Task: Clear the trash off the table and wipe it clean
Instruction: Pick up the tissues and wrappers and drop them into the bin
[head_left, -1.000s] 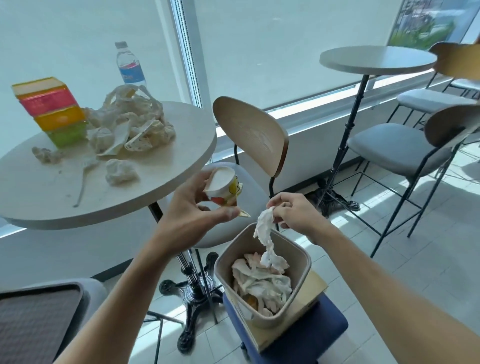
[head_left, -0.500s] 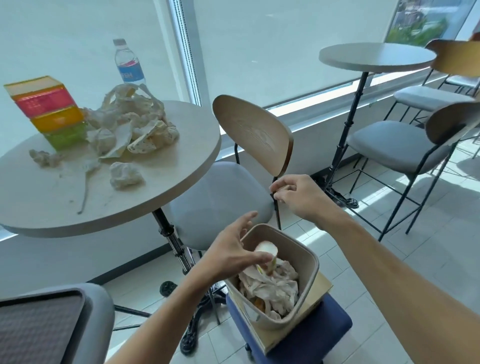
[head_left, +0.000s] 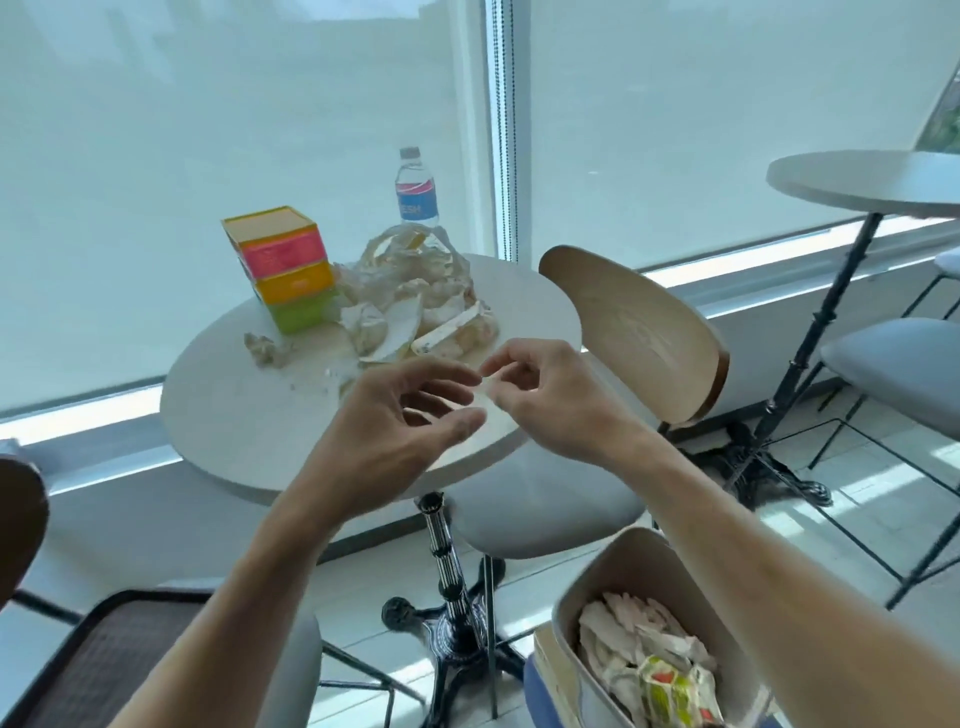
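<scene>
A heap of crumpled paper and wrappers (head_left: 415, 301) lies at the back of the round white table (head_left: 234, 457). A small crumpled tissue (head_left: 265, 351) sits left of the heap, with crumbs beside it. My left hand (head_left: 400, 421) hovers over the table's near edge, fingers spread and loosely bent, holding nothing. My right hand (head_left: 550, 400) is close beside it, fingers loosely curled, thumb and forefinger near each other with nothing plainly between them. The beige trash bin (head_left: 597, 587) at lower right holds crumpled paper and a colourful cup (head_left: 670, 686).
A stack of coloured boxes (head_left: 283, 265) and a water bottle (head_left: 415, 192) stand at the table's back. A wooden-backed chair (head_left: 644, 332) is tucked at the right. The bin rests on a blue stool (head_left: 540, 691). A second table (head_left: 872, 182) stands at far right, a dark chair (head_left: 104, 660) at lower left.
My right hand let the tissue fall into the bin, then my left hand put the cup in. Both hands have since risen to the table's near edge, empty.
</scene>
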